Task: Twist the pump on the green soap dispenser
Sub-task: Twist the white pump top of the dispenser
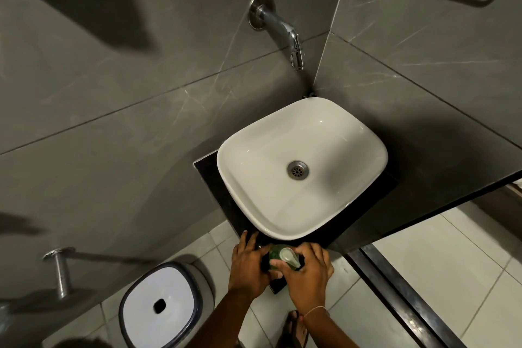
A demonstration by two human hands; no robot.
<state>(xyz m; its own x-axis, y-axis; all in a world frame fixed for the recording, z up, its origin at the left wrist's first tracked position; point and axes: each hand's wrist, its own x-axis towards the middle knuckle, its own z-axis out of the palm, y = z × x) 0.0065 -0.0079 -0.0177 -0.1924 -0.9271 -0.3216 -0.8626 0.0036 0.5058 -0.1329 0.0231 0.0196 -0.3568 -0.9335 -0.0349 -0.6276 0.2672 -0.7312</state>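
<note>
The green soap dispenser stands on the black counter corner just in front of the white basin. Its pale pump head points toward the right. My left hand wraps the bottle's left side and holds it. My right hand comes in from the right, fingers and thumb closed around the pump. Most of the bottle's body is hidden by both hands.
A white basin fills the black counter, with a chrome wall tap above it. A white-lidded bin stands on the tiled floor at the left, below a chrome wall bar. My sandalled foot is below the counter.
</note>
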